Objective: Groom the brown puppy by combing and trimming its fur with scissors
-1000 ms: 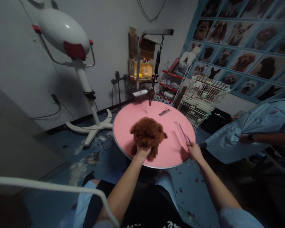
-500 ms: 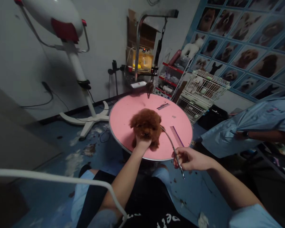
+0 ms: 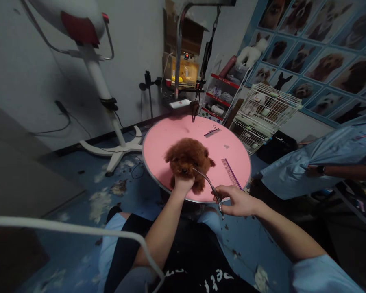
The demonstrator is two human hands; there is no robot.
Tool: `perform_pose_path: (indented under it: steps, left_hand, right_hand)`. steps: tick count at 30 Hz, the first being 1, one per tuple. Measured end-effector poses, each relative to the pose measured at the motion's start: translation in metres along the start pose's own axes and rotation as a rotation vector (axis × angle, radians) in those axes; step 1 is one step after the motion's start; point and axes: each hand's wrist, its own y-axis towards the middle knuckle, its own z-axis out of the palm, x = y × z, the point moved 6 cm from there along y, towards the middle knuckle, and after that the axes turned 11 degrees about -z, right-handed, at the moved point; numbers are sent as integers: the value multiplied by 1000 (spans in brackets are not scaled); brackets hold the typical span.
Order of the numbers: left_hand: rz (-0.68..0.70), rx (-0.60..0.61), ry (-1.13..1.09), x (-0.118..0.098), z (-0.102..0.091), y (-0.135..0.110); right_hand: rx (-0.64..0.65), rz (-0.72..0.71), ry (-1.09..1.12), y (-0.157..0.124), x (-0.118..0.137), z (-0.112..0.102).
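Observation:
A small curly brown dog (image 3: 190, 150) is on the round pink grooming table (image 3: 157, 140), its head toward me. My left hand (image 3: 184, 184) is closed round its chin from below; the fingers are partly hidden by fur. In my right hand (image 3: 238, 200) is a pair of long curved scissors (image 3: 208, 180), fingers at the handles. The blade tips are at the side of the dog's muzzle; I cannot tell whether they touch the fur. A purple-backed comb (image 3: 232, 174) lies on the tabletop just beyond my right hand.
Farther back on the table lie another comb and scissors (image 3: 212, 131). A metal arm (image 3: 178, 57) with a hanging black strap (image 3: 208, 53) rises behind. A white stand dryer (image 3: 93, 67) is at left, wire cages (image 3: 266, 106) at right. A person in blue (image 3: 332, 150) stands at right. A white hose (image 3: 79, 229) crosses in front.
My right hand has moved left with the scissors, bringing their tips from beside the dog's body to its muzzle. My left hand still holds the chin. The view has shifted slightly.

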Motion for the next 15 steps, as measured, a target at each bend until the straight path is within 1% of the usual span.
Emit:
perform_pose_path:
  steps: [4, 6, 9, 15]
  left_hand:
    - [-63, -63, 41, 4, 6, -1]
    - [-84, -71, 53, 4, 10, -1]
    - [-93, -35, 50, 5, 11, -1]
    - [-76, 27, 3, 6, 4, 1]
  right_hand:
    - [-26, -15, -64, 8, 2, -2]
    - [-38, -23, -89, 11, 3, -1]
    - [-55, -36, -111, 14, 5, 0]
    - [-40, -8, -162, 12, 7, -5]
